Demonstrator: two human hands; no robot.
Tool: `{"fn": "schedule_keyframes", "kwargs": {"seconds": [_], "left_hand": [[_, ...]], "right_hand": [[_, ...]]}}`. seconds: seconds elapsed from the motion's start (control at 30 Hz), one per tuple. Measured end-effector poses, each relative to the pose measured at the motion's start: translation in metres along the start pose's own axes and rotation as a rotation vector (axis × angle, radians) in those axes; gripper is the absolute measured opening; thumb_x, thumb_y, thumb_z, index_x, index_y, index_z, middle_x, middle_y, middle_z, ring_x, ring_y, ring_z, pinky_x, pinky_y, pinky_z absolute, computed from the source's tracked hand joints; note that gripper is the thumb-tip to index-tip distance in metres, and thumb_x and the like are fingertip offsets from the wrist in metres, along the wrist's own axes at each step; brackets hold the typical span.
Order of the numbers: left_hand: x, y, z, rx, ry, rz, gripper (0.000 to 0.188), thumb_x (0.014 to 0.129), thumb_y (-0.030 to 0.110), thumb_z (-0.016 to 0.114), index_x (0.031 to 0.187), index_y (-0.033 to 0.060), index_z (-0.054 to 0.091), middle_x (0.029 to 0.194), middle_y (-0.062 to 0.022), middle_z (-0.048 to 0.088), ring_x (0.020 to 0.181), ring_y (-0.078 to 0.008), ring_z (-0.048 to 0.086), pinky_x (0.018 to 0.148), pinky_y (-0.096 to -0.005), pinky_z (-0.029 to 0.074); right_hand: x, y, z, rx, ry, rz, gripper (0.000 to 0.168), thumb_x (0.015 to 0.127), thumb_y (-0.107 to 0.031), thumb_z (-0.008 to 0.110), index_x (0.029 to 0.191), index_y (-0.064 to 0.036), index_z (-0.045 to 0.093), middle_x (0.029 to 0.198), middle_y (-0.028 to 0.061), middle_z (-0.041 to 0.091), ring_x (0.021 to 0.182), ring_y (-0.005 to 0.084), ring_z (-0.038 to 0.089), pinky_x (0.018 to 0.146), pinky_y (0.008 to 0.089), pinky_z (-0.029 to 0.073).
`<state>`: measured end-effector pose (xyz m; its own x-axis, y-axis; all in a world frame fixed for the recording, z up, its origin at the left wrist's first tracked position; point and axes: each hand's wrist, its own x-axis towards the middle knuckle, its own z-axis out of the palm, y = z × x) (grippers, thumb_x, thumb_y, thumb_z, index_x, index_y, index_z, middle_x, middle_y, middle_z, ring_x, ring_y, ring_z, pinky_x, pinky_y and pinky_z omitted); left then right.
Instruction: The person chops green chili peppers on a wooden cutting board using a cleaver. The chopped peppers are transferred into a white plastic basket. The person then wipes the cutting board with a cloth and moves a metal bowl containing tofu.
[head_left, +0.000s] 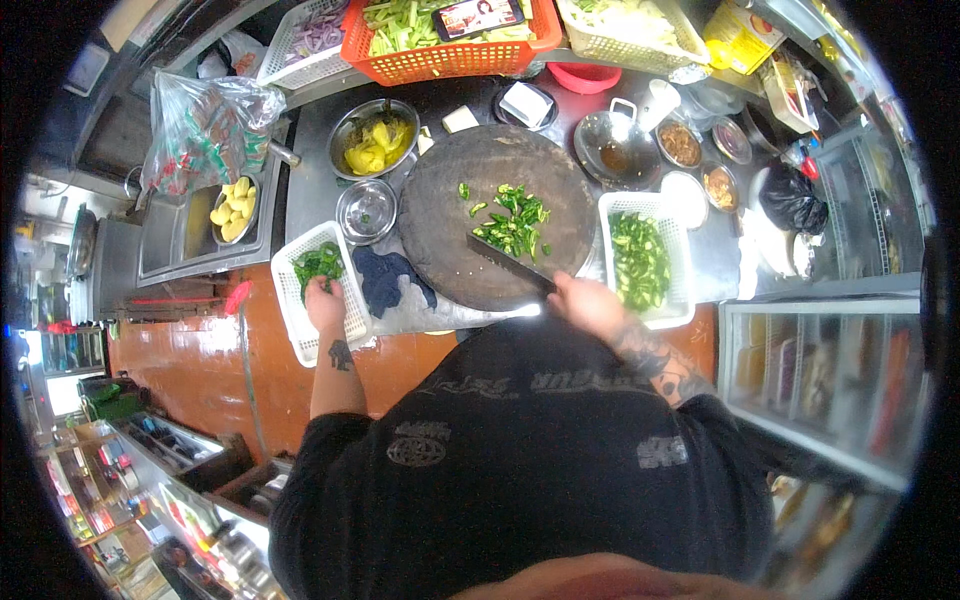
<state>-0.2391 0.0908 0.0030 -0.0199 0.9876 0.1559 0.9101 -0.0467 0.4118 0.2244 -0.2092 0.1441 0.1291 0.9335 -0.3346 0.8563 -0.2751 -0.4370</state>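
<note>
My right hand (589, 304) grips the handle of a dark-bladed cleaver (510, 262), its blade lying over the round wooden chopping block (442, 259). Sliced green peppers (516, 217) sit in a loose pile against the far side of the blade. To the left, my left hand (325, 301) reaches into a white plastic basket (305, 341), fingers curled against the whole-looking green peppers (319, 262) inside. Whether it grips any of them is hidden. At the block's right stands another white basket (679, 315), filled with cut green peppers (639, 259).
A dark blue cloth (384, 281) and a steel bowl (366, 211) lie left of the block. Behind are a bowl of yellow food (375, 146) and a wok-like pan (619, 154). An orange basket (442, 64) carries a phone (478, 16). Peeled potatoes (234, 210) sit by the sink (161, 251).
</note>
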Motion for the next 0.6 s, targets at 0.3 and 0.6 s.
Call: {"fn": "schedule_keyframes", "kwargs": {"seconds": [0.3, 0.6], "left_hand": [[-0.077, 0.184, 0.033, -0.566, -0.383, 0.739, 0.029, 0.085, 0.01, 0.085, 0.11, 0.007, 0.07, 0.114, -0.0149, 0.067, 0.106, -0.0358, 0.069, 0.093, -0.0419, 0.057], [-0.094, 0.175, 0.054, -0.44, -0.414, 0.834, 0.027, 0.088, 0.011, 0.081, 0.114, 0.0094, 0.077, 0.119, -0.0147, 0.068, 0.108, -0.0361, 0.068, 0.096, -0.0437, 0.057]], "right_hand": [[0.01, 0.015, -0.01, 0.15, -0.043, 0.055, 0.03, 0.103, -0.034, 0.065, 0.11, -0.005, 0.061, 0.09, 0.0196, 0.075, 0.089, 0.0432, 0.073, 0.081, 0.0537, 0.058], [-0.004, 0.011, -0.013, 0.171, -0.053, 0.102, 0.031, 0.104, -0.035, 0.064, 0.11, -0.005, 0.059, 0.088, 0.0188, 0.074, 0.088, 0.0426, 0.073, 0.08, 0.0526, 0.057]]}}
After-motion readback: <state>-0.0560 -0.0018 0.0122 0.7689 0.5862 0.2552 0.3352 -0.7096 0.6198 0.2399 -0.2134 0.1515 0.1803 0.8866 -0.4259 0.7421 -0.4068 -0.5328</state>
